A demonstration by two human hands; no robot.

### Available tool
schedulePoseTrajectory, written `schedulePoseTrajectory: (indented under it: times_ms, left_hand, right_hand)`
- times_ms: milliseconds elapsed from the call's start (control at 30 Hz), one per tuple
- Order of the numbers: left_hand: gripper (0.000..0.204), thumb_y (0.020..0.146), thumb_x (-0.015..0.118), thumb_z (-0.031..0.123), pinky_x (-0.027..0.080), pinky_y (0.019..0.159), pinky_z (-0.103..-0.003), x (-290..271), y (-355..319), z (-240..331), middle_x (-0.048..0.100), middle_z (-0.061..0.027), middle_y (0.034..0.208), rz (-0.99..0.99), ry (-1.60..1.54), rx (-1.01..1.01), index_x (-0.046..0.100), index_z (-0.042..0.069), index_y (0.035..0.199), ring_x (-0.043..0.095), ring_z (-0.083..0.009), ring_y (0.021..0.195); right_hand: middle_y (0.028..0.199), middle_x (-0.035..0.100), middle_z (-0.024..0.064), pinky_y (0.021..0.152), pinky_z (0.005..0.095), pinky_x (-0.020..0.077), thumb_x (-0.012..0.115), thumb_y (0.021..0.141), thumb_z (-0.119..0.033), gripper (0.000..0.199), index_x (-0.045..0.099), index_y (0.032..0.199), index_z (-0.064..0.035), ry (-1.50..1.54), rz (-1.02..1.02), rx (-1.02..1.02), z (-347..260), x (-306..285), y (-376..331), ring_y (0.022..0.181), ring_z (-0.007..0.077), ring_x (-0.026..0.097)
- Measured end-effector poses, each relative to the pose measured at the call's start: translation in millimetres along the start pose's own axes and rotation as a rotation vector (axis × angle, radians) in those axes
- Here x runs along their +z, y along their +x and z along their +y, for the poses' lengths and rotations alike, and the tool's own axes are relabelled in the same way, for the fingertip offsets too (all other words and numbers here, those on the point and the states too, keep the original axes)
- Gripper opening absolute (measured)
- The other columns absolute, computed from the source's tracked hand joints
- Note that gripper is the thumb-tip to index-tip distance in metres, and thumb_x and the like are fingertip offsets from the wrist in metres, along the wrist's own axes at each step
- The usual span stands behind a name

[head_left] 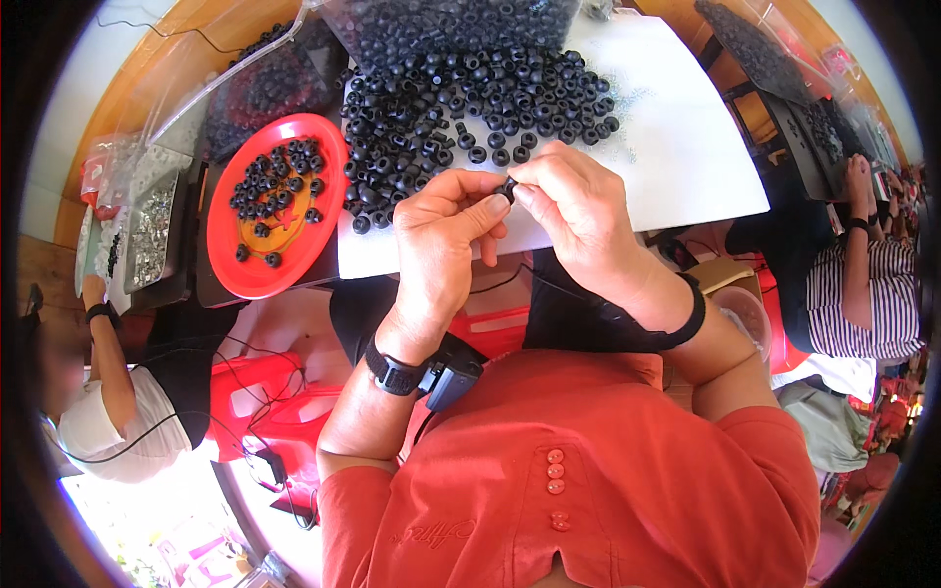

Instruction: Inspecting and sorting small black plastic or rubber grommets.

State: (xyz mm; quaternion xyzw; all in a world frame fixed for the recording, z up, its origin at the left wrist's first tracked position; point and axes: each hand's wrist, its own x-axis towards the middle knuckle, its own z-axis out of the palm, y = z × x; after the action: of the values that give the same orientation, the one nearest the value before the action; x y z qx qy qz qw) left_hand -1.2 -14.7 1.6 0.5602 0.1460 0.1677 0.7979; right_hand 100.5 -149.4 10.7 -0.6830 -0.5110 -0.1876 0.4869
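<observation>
Between my two hands, over the near edge of a white board [676, 157], a small black piece [509, 186] is pinched. Thumb and fingers of my left hand [441, 240] close on it from one side. The fingertips of my right hand [576, 206] grip it from the other, covering most of it. Just beyond my hands, a loose heap of black round pieces with holes [397, 147] spreads over the board. To the left, a red oval plate [223, 253] with a yellow-orange middle carries several similar black pieces [263, 186].
A clear container [451, 24] full of black pieces stands behind the heap. At far left are a bag of black pieces [270, 93] and a tray of small shiny parts [155, 225]. Co-workers sit on both sides, one in a striped shirt [863, 299]. Red stools [260, 392] stand below.
</observation>
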Motion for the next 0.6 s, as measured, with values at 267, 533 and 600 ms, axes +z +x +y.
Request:
schedulePoseTrajectory:
  times_ms: [267,533,600]
  left_hand:
    - [0.011,0.089,0.068,-0.001,0.039,0.043,-0.021,3.9,-0.6,0.8,0.064,-0.0039,0.071,0.046,0.05,-0.017,0.07,-0.004,0.099,0.052,-0.0067,0.051]
    - [0.011,0.088,0.07,0.001,0.037,0.043,-0.02,6.6,-1.7,-1.5,0.064,-0.0035,0.072,0.07,0.076,0.003,0.07,-0.003,0.099,0.05,-0.0045,0.051]
    - [0.011,0.088,0.07,0.001,0.037,0.043,-0.02,6.1,-1.9,-1.2,0.064,-0.0036,0.072,0.064,0.078,-0.004,0.07,-0.003,0.099,0.051,-0.0049,0.051]
  right_hand:
    - [0.077,0.055,0.0099,0.062,0.042,0.0475,0.067,0.071,-0.005,0.017,0.052,0.079,-0.0066,-0.274,-0.14,-0.177,-1.3,-7.5,7.2,0.07,0.0316,0.059]
    - [0.076,0.054,0.0085,0.063,0.0413,0.0464,0.067,0.071,-0.008,0.017,0.052,0.08,-0.0068,-0.203,-0.189,-0.051,-0.6,-1.6,5.8,0.071,0.0294,0.058]
    - [0.076,0.053,0.01,0.063,0.0434,0.0468,0.068,0.069,-0.005,0.02,0.051,0.081,-0.0055,-0.265,-0.159,-0.155,-4.0,-2.2,3.3,0.071,0.0319,0.058]
